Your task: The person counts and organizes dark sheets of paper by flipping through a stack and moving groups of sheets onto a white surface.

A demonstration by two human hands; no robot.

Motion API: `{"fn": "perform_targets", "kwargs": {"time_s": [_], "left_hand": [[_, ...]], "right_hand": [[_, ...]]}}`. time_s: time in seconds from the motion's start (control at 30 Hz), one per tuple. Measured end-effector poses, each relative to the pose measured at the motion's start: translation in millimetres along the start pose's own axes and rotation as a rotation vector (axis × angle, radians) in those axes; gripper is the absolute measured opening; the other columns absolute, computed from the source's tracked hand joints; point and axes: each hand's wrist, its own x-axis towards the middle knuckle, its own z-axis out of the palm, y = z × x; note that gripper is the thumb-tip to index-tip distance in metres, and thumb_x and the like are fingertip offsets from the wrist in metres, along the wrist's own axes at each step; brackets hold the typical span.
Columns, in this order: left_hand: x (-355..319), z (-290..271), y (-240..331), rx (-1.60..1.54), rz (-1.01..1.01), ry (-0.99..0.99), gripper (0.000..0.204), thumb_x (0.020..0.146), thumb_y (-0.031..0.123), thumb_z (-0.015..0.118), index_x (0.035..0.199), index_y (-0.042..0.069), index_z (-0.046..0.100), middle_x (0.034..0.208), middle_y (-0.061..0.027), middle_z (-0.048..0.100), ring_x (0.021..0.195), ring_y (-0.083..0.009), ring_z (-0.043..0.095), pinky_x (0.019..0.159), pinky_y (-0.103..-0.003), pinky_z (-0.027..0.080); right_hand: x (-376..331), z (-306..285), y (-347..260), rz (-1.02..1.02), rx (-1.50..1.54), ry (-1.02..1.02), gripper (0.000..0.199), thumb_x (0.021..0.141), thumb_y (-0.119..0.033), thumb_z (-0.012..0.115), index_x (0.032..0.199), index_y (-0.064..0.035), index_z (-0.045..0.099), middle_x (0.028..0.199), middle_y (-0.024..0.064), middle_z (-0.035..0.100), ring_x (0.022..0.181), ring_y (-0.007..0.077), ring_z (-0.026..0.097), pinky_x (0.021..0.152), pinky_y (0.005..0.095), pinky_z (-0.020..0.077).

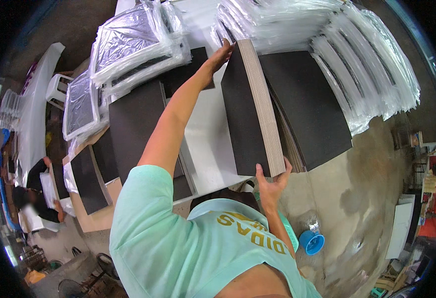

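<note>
A thick stack of black boards [261,104] stands on the white table in front of me, tilted, its layered pale-brown edges showing. My left hand [220,55] reaches to the far end and presses against it, fingers partly hidden. My right hand [273,187] holds the near end from below, thumb on one side and fingers on the other. Leaning against the stack on its right are more large black boards [310,107]. Left of my left arm lies another black board stack [137,126].
Plastic-wrapped flat frames [126,44] are piled at the far left, and more wrapped frames [362,64] at the far right. The white table [208,144] ends near my body. A blue bucket [312,243] stands on the floor. Another person [34,198] works at the left.
</note>
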Motion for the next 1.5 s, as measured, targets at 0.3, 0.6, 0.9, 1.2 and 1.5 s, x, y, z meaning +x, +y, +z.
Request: {"fn": "perform_targets", "kwargs": {"time_s": [0.3, 0.6, 0.9, 1.2, 1.5], "left_hand": [[3.8, -11.1, -7.4, -0.099, 0.111, -0.252, 0.072, 0.096, 0.061, 0.033, 0.14, 0.006, 0.046, 0.144, -0.0084, 0.046, 0.127, -0.0264, 0.05, 0.107, -0.038, 0.038], [-14.4, -7.9, -0.6, -0.218, 0.007, -0.177, 0.053, 0.1, 0.04, 0.042, 0.139, 0.004, 0.047, 0.144, -0.0063, 0.048, 0.125, -0.025, 0.052, 0.106, -0.036, 0.042], [-130.2, -33.9, 51.0, 0.069, -0.128, 0.146, 0.07, 0.091, 0.059, 0.043, 0.132, 0.004, 0.053, 0.138, -0.0181, 0.051, 0.124, -0.032, 0.049, 0.109, -0.045, 0.03], [-243.6, -130.0, 14.9, 0.428, -0.22, 0.331, 0.07, 0.092, 0.06, 0.042, 0.133, 0.005, 0.052, 0.139, -0.0178, 0.05, 0.125, -0.0328, 0.049, 0.107, -0.047, 0.032], [-254.2, -202.3, -23.2, 0.853, -0.272, 0.304, 0.07, 0.093, 0.061, 0.04, 0.135, 0.006, 0.051, 0.14, -0.0174, 0.049, 0.125, -0.0337, 0.049, 0.106, -0.05, 0.034]], "right_hand": [[-3.0, 12.4, 1.6, -0.111, -0.174, -0.138, 0.061, 0.071, -0.013, 0.081, 0.122, 0.0028, 0.051, 0.11, 0.0175, 0.061, 0.098, 0.0264, 0.063, 0.084, 0.0361, 0.0503], [-21.5, 24.7, 7.9, -0.045, -0.242, -0.304, 0.045, 0.072, -0.015, 0.081, 0.109, 0.0023, 0.062, 0.097, 0.0167, 0.067, 0.088, 0.0256, 0.068, 0.076, 0.0374, 0.054], [-48.4, -22.4, -110.2, 0.141, -0.003, -0.261, 0.047, 0.072, -0.012, 0.082, 0.113, 0.0016, 0.063, 0.106, 0.0122, 0.065, 0.095, 0.0208, 0.062, 0.087, 0.0353, 0.0514], [-72.4, 43.7, -89.5, 0.83, 0.718, -0.318, 0.075, 0.074, -0.004, 0.079, 0.128, 0.0043, 0.028, 0.117, 0.0162, 0.053, 0.108, 0.0216, 0.056, 0.101, 0.0398, 0.0412], [-168.1, 151.5, -52.3, 1.506, 1.123, -0.823, 0.016, 0.082, -0.004, 0.074, 0.09, -0.0045, 0.061, 0.099, 0.0058, 0.056, 0.093, 0.0186, 0.057, 0.102, 0.0467, 0.0472]]}}
